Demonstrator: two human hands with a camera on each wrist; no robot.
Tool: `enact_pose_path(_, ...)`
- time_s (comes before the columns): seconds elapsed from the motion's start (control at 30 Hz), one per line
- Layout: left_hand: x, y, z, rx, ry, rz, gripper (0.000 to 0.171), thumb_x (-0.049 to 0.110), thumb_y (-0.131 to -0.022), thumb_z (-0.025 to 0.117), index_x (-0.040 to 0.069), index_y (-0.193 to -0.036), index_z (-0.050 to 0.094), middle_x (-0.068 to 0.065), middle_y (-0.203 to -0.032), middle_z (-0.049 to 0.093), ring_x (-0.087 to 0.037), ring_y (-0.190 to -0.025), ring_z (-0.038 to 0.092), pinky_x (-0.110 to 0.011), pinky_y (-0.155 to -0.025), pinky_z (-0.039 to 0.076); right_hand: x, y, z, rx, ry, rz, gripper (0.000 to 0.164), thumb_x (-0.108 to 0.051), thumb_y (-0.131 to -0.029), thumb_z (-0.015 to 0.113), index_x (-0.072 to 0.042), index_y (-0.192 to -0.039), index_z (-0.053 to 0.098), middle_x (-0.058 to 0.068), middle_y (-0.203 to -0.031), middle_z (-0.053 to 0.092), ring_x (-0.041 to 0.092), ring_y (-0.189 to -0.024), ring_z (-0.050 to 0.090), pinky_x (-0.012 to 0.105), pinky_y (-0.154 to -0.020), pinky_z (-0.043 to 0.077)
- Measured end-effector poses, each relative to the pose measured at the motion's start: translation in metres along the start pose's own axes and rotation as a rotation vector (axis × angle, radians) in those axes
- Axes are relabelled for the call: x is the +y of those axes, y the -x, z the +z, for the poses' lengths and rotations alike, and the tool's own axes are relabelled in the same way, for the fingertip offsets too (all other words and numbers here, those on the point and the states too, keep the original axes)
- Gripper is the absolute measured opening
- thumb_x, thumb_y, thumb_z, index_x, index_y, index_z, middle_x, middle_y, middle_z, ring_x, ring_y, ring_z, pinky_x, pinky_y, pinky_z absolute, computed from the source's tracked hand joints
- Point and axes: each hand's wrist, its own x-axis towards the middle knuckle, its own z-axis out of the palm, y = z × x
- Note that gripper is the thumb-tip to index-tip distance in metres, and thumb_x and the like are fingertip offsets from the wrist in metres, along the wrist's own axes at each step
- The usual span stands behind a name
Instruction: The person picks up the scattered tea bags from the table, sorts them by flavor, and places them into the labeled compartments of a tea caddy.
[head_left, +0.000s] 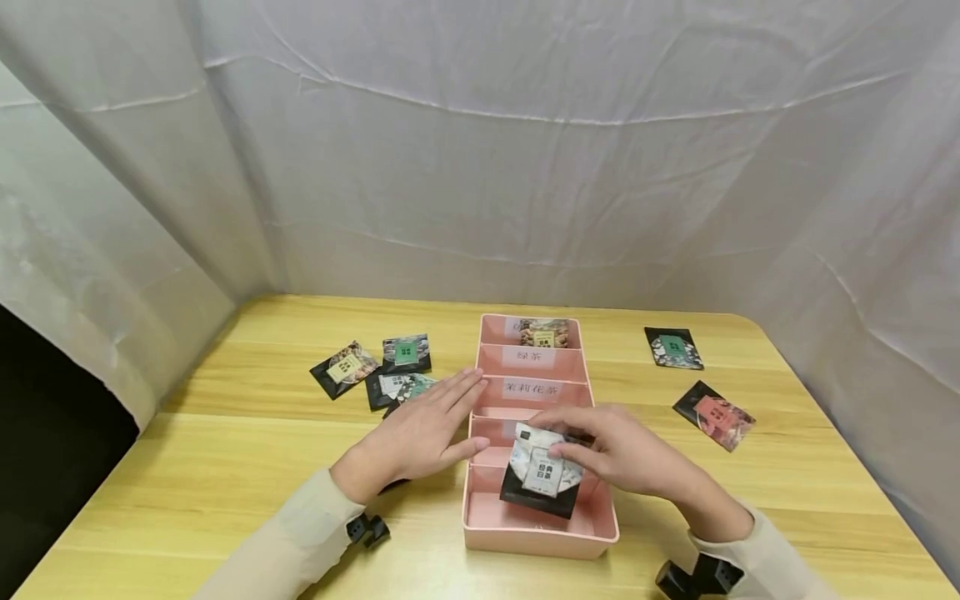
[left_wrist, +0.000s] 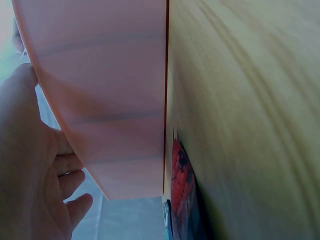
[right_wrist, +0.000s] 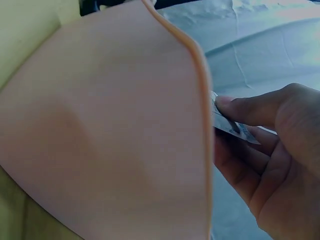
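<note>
My right hand pinches a black-and-white sachet between thumb and fingers, over the near compartments of a pink divided box. In the right wrist view the sachet's edge shows past the box rim, the thumb on top of it. My left hand rests with straight fingers at the box's left rim; in the left wrist view its fingertips touch that rim. Paper labels mark the dividers. A sachet with a yellow label stands in the farthest compartment.
Left of the box lie several sachets, among them a yellow-labelled one and a green-labelled one. On the right are a green-labelled sachet and a red-labelled one. A pale curtain hangs behind the wooden table.
</note>
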Motion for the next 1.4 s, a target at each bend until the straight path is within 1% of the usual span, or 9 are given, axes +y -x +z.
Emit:
enact_pose_path(0.13,0.001,0.001,0.000,-0.007,0.005,-0.011,0.083,0.065,-0.099,0.018,0.004,-0.156,0.016,-0.014,-0.161,0.017,-0.029,-0.148,0.015,-0.042,-0.117,0.022,-0.003,-0.001,0.008,-0.050,0.002,-0.029,0.033,-0.021,-0.095,0.065,-0.019,-0.128,0.065,-0.005,-0.113,0.069,0.000,-0.071,0.054,0.022,-0.065,0.052)
enact_pose_path(0.23,0.002,0.001,0.000,-0.018,0.015,-0.019,0.084,0.065,-0.099,0.018,0.005,-0.157,0.015,-0.014,-0.162,0.016,-0.028,-0.148,0.014,-0.042,-0.117,0.021,-0.005,0.000,0.014,-0.086,0.014,-0.063,0.032,-0.021,-0.096,0.064,-0.019,-0.128,0.064,-0.003,-0.122,0.066,0.003,-0.089,0.061,0.027,-0.079,0.055)
enact_pose_path(0.33,0.003,0.002,0.001,-0.021,0.023,-0.020,0.083,0.065,-0.099,0.019,0.005,-0.156,0.016,-0.014,-0.162,0.016,-0.028,-0.148,0.013,-0.043,-0.117,0.022,-0.009,0.000,0.019,-0.109,0.028,-0.105,0.032,-0.018,-0.096,0.064,-0.017,-0.128,0.063,-0.003,-0.124,0.065,0.005,-0.102,0.061,0.032,-0.088,0.055)
enact_pose_path(0.5,0.003,0.003,0.002,-0.026,0.018,-0.021,0.083,0.065,-0.099,0.018,0.005,-0.157,0.016,-0.013,-0.162,0.015,-0.025,-0.148,0.009,-0.042,-0.118,0.021,-0.016,0.003,0.027,-0.146,0.090,-0.143,0.028,-0.014,-0.096,0.064,-0.016,-0.125,0.064,-0.009,-0.111,0.068,-0.004,-0.086,0.058,0.022,-0.079,0.055)
enact_pose_path(0.6,0.004,0.004,0.002,-0.029,0.015,-0.021,0.083,0.065,-0.099,0.017,0.005,-0.157,0.015,-0.013,-0.162,0.015,-0.025,-0.148,0.009,-0.042,-0.118,0.020,-0.020,0.004,0.030,-0.148,0.153,-0.178,0.025,-0.014,-0.096,0.064,-0.015,-0.121,0.066,-0.009,-0.107,0.069,-0.007,-0.082,0.058,0.018,-0.075,0.054)
enact_pose_path(0.8,0.004,0.003,0.003,-0.032,0.009,-0.025,0.083,0.065,-0.099,0.016,0.006,-0.157,0.014,-0.013,-0.162,0.013,-0.024,-0.148,0.007,-0.039,-0.118,0.016,-0.023,0.007,0.024,-0.059,0.288,-0.259,0.020,-0.015,-0.093,0.068,-0.016,-0.112,0.070,-0.009,-0.101,0.071,-0.002,-0.088,0.063,0.024,-0.076,0.057)
enact_pose_path(1.0,0.003,0.002,0.003,-0.024,0.011,-0.020,0.083,0.065,-0.099,0.017,0.005,-0.157,0.015,-0.014,-0.162,0.015,-0.025,-0.148,0.009,-0.042,-0.118,0.020,-0.016,0.014,0.005,0.092,0.325,-0.281,0.021,-0.013,-0.092,0.069,-0.015,-0.112,0.072,-0.005,-0.105,0.071,0.007,-0.091,0.067,0.031,-0.077,0.058)
enact_pose_path(1.23,0.002,0.001,0.002,-0.014,0.005,-0.015,0.083,0.066,-0.099,0.017,0.005,-0.157,0.016,-0.013,-0.162,0.016,-0.026,-0.148,0.011,-0.043,-0.117,0.022,-0.002,0.028,-0.010,0.197,0.333,-0.201,0.028,-0.012,-0.086,0.074,-0.017,-0.114,0.071,-0.010,-0.107,0.070,0.007,-0.095,0.066,0.033,-0.076,0.058)
enact_pose_path(1.4,0.002,0.001,0.000,-0.010,0.010,-0.015,0.083,0.065,-0.099,0.017,0.005,-0.157,0.016,-0.013,-0.162,0.016,-0.027,-0.148,0.012,-0.042,-0.118,0.022,0.008,0.037,-0.019,0.245,0.327,-0.144,0.034,-0.011,-0.085,0.076,-0.021,-0.116,0.070,-0.012,-0.110,0.068,0.006,-0.097,0.065,0.025,-0.077,0.054)
